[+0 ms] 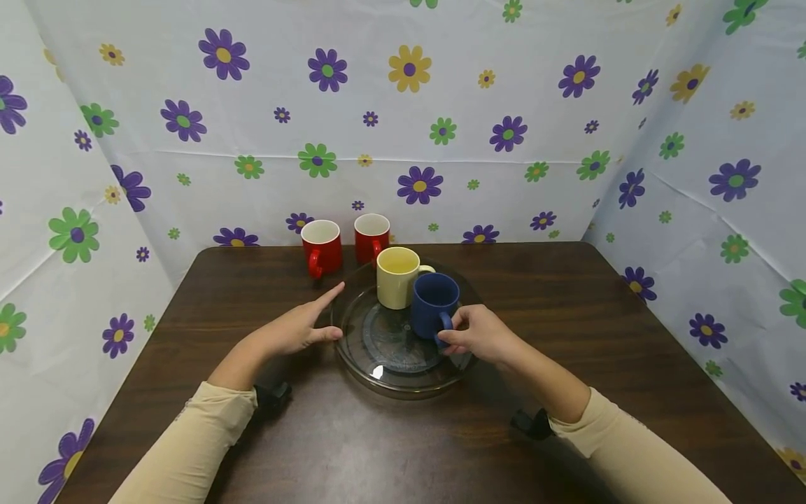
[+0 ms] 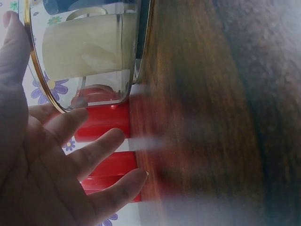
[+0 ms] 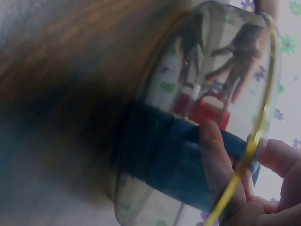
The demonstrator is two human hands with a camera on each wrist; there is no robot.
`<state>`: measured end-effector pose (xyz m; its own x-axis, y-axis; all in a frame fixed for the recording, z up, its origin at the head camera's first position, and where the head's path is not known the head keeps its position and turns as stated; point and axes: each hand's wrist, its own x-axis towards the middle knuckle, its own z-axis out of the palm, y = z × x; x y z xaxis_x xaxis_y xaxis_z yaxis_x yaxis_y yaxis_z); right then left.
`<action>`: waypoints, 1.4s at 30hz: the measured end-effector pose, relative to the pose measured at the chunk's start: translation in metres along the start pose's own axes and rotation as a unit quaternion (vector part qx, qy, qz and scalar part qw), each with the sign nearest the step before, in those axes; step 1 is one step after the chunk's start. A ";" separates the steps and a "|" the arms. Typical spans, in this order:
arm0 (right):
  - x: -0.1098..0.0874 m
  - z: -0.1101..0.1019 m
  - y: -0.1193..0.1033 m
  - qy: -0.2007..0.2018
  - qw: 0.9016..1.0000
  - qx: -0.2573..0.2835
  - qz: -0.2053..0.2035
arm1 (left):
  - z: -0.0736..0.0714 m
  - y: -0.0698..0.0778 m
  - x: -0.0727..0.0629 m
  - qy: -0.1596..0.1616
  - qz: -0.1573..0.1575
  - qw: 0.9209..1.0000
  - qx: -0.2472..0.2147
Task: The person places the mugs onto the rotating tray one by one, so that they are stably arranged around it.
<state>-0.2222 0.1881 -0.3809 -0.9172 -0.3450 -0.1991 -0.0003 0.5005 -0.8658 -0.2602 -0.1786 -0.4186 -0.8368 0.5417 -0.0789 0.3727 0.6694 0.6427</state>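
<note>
Over the clear tray [image 1: 403, 387], we're pinching the blue mug [image 1: 432, 302], likely hard and breakable, by its handle [image 1: 446, 321], right grip [image 1: 480, 336] closed; left grip [image 1: 294, 330] is hanging splayed alongside.

"Here's the dark wood-grain table [image 1: 541, 294], rounded at its far corners, faintly shiny on the near side!"

"And creased white sheeting [image 1: 264, 80] lines the far, left and right walls, purple, green and yellow flowers [image 1: 409, 68] throughout!"

On my screen I see a light tan left sleeve [image 1: 185, 448] and a light tan right sleeve [image 1: 639, 455], both wrinkly near the ends. One small black thing [image 1: 273, 397] pokes out by the left cuff, another black thing [image 1: 532, 424] by the right.
</note>
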 end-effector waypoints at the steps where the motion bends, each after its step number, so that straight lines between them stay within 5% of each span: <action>1: 0.000 0.002 0.000 0.001 1.000 -0.003 0.005 | 0.000 0.000 0.000 0.000 0.001 1.000 0.000; 12: 0.006 0.012 -0.001 0.037 0.998 -0.045 0.007 | 0.002 -0.003 0.001 -0.001 0.002 1.000 -0.004; 15: 0.008 0.013 -0.003 0.038 0.998 -0.044 0.006 | 0.010 -0.035 0.013 0.009 0.015 1.000 -0.017; 16: 0.009 0.013 -0.003 0.038 0.998 -0.041 0.005 | 0.010 -0.036 0.013 0.008 0.014 1.000 -0.019; 19: 0.011 0.012 -0.003 0.037 0.999 -0.033 0.000 | 0.010 -0.033 0.012 0.008 0.008 1.000 -0.016; 22: 0.013 0.012 -0.002 0.037 0.999 -0.029 0.000 | 0.001 -0.001 0.000 -0.004 -0.010 1.000 -0.010; 34: 0.019 0.009 0.001 0.046 0.998 -0.044 0.011 | 0.002 0.000 -0.002 -0.004 -0.011 1.000 -0.007; 42: 0.010 -0.010 -0.004 0.071 0.984 -0.157 -0.050 | 0.003 0.001 -0.003 -0.002 -0.009 1.000 -0.010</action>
<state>-0.2348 0.1905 -0.3753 -0.9527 -0.3020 -0.0338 -0.1969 0.6980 -0.6885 -0.2559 -0.1781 -0.4199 -0.8422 0.5310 -0.0933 0.3494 0.6694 0.6556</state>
